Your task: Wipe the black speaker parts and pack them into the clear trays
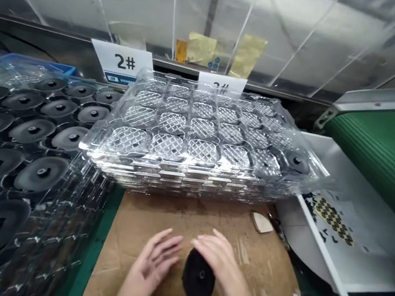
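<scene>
My right hand [224,280] grips a black oval disc-like part [199,279] with a small round stub at its middle, thumb below and fingers over its top edge. To the left of that part, my left hand [151,270] is held with its fingers apart and nothing in them. Both hands are above a brown cardboard sheet [180,214]. Beyond them stands a stack of clear plastic trays [183,165] with rows of pockets. One black part [296,161] sits in the front right pocket of the top tray.
At left, stacked clear trays hold several black round parts [42,173]. A white bin [329,257] at right contains a yellow sheet of small black rings [333,220] and small black bits. Behind it runs a green conveyor belt [394,147]. A "2#" sign [123,62] stands at the back.
</scene>
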Available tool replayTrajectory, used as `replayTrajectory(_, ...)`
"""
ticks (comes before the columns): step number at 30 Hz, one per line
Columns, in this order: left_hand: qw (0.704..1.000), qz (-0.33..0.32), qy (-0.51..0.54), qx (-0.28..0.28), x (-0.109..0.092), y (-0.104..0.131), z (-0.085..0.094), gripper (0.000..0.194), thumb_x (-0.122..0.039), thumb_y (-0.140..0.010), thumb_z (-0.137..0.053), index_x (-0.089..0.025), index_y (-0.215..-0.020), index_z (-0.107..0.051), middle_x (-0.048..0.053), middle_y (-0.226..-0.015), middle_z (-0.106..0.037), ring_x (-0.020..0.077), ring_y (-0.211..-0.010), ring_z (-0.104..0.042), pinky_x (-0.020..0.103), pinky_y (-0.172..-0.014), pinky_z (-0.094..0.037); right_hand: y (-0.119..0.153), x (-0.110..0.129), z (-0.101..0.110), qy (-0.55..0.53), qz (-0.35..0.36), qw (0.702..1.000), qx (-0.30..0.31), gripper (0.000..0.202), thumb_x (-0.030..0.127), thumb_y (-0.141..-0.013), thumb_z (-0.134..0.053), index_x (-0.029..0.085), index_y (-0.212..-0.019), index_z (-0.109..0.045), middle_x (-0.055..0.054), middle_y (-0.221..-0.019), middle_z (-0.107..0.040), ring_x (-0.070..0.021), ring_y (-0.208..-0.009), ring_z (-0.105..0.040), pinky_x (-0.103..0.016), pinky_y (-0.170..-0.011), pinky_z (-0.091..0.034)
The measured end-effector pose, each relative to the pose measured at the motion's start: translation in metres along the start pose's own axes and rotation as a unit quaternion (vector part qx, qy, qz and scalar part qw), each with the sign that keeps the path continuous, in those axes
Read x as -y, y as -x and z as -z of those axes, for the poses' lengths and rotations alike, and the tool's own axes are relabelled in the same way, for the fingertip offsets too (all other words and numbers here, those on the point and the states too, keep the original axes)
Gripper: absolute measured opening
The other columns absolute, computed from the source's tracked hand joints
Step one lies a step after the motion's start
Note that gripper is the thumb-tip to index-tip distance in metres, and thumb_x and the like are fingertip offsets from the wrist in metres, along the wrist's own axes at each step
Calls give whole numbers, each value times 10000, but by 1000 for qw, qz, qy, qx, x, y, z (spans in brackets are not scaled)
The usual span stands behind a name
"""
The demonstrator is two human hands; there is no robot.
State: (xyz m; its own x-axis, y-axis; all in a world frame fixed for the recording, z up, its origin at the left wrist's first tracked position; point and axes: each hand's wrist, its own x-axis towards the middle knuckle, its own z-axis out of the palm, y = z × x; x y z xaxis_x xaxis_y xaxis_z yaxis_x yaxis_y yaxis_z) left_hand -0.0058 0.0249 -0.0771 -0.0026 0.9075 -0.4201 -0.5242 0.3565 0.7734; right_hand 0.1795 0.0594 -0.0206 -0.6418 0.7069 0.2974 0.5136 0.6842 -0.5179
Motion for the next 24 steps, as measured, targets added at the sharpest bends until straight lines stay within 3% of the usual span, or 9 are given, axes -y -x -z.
replayTrajectory(3, 980, 127, 105, 108, -12, 12, -16, 714, -476, -552, -751, -281, -1196, -513, 124, -1191, -596, 299, -1098, -547, 355, -870, -454, 6, 10, -39, -70, -38, 996, -46, 815, 592, -716, -591, 165, -1339, -285, -127, -1197, -544, -275, -1156, -471, -425, -1008, -352)
replayTrajectory(5, 968, 175, 130, 123, -17, 17, -20, 696, -465, -583, -737, -285, -1212, -499, 122, -1218, -572, 304, -1123, -526, 383, -906, -426, 5, 16, -46, -91, -64, 991, -71, 798, 575, -711, -602, 172, -1333, -306, -129, -1179, -555, -288, -1139, -483, -422, -975, -388)
replayTrajectory(8, 964, 175, 157, 125, -19, 19, -22, 700, -463, -583, -736, -283, -1218, -501, 117, -1234, -558, 302, -1154, -499, 408, -977, -359, -1, 21, -41, -99, -100, 987, -75, 769, 460, -696, -657, 192, -1328, -310, -119, -1160, -560, -287, -1101, -505, -427, -929, -434)
replayTrajectory(11, 968, 167, 152, 109, -15, 18, -23, 673, -385, -573, -769, -284, -1194, -532, 103, -1245, -553, 289, -1195, -459, 390, -1016, -315, -5, 24, -35, -85, -137, 986, -49, 736, 234, -703, -630, 214, -1350, -278, -103, -1166, -546, -270, -1101, -497, -442, -934, -430)
replayTrajectory(13, 971, 170, 139, 92, -13, 18, -23, 662, -319, -553, -794, -280, -1169, -556, 93, -1231, -567, 282, -1214, -439, 377, -1024, -309, -5, 26, -33, -81, -140, 987, -20, 766, 194, -699, -620, 227, -1369, -250, -100, -1166, -536, -273, -1119, -479, -470, -958, -404)
replayTrajectory(16, 969, 175, 158, 73, -15, 22, -19, 617, -317, -595, -769, -266, -1171, -554, 94, -1216, -582, 293, -1176, -481, 385, -1004, -342, 2, 25, -28, -80, -144, 986, 22, 855, 358, -682, -690, 239, -1388, -223, -130, -1298, -419, -318, -1207, -397, -489, -966, -399)
replayTrajectory(18, 966, 176, 182, 56, -18, 25, -15, 525, -337, -699, -684, -261, -1196, -530, 101, -1212, -588, 294, -1117, -536, 389, -970, -381, 12, 19, -24, -69, -199, 977, 18, 859, 445, -701, -666, 250, -1399, -205, -146, -1366, -309, -329, -1209, -399, -469, -928, -440)
replayTrajectory(21, 966, 156, 203, 24, -21, 28, -10, 453, -355, -797, -567, -247, -1230, -490, 114, -1209, -592, 284, -1079, -569, 360, -934, -417, 29, -2, -26, -34, -314, 948, -28, 623, 389, -813, -549, 256, -1365, -293, -155, -1299, -341, -274, -1000, -564, -451, -825, -502)
replayTrajectory(24, 966, 146, 211, -5, -20, 29, -9, 428, -355, -815, -540, -235, -1222, -492, 112, -1224, -584, 287, -1108, -549, 339, -936, -425, 44, -21, -42, -16, -343, 937, -65, 360, 309, -845, -502, 218, -1193, -494, -155, -1225, -395, -258, -907, -592, -458, -763, -516)
